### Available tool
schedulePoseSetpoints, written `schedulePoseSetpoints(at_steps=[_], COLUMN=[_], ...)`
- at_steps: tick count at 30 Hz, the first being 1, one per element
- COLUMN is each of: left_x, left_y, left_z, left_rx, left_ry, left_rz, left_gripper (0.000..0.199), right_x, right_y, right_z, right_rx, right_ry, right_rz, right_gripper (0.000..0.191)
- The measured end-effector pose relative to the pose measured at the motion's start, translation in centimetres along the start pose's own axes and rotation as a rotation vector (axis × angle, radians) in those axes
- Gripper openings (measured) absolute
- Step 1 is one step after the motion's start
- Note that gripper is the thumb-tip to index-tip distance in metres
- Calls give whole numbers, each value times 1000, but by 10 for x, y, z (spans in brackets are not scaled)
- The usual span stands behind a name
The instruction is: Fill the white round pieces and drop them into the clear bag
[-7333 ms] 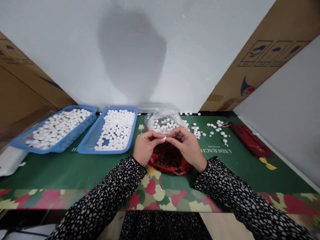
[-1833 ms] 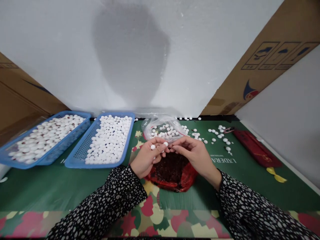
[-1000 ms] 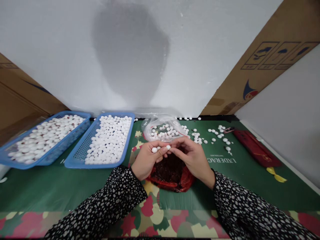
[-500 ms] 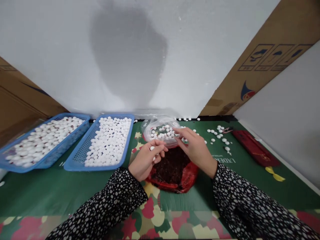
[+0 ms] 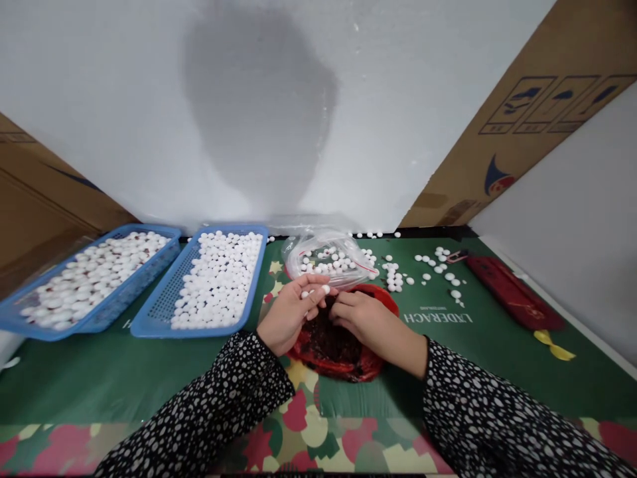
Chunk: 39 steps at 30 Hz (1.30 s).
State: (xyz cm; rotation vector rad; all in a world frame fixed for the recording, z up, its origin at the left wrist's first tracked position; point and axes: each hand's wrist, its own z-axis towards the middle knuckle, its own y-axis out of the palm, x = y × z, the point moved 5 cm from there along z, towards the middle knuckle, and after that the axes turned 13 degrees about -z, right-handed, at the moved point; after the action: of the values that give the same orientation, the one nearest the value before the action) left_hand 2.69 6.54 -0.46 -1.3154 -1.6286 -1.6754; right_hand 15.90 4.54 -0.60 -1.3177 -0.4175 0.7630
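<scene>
The one view comes from a camera on the person's head, facing forward and down; the left sleeve (image 5: pixel 213 405) and right sleeve (image 5: pixel 497 411) run in from the bottom edge; it is near enough that the left hand (image 5: pixel 288 313) and right hand (image 5: pixel 371 323) lie just below centre, yet wide enough to reach the left blue plastic basket (image 5: pixel 135 289), clipped at the left edge; the green printed table cover (image 5: pixel 89 378) fills much of the lower half; the white panel (image 5: pixel 398 99), seen nearly head-on, fills most of the upper.
</scene>
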Motion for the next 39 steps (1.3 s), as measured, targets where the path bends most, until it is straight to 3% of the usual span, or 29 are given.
schedulePoseSetpoints(at_steps=[7,11,14,22,28,34,39], left_x=[0,-2,-3,0,0,1,6], left_y=[-1,0,0,4,7,10,8], left_z=[1,0,0,-1,-1,-2,-2], left_rx=[-8,-2,8,22,15,13,28], left_ry=[22,0,3,29,33,65,154], left_rz=[-11,-56,-58,-88,-95,-80,59], left_gripper=[25,27,27,27,26,25,18], right_x=[14,23,24,19,15,13,15], right_y=[-30,-31,-29,-37,-39,-39,-33], right_z=[-6,-7,-7,-7,-4,-4,-4], right_rx=[168,241,250,345,419,452,458], right_ry=[231,379,414,440,398,374,414], right_rz=[541,916,1086,1086,869,805,892], right_gripper=[7,9,5,8,4,4,9])
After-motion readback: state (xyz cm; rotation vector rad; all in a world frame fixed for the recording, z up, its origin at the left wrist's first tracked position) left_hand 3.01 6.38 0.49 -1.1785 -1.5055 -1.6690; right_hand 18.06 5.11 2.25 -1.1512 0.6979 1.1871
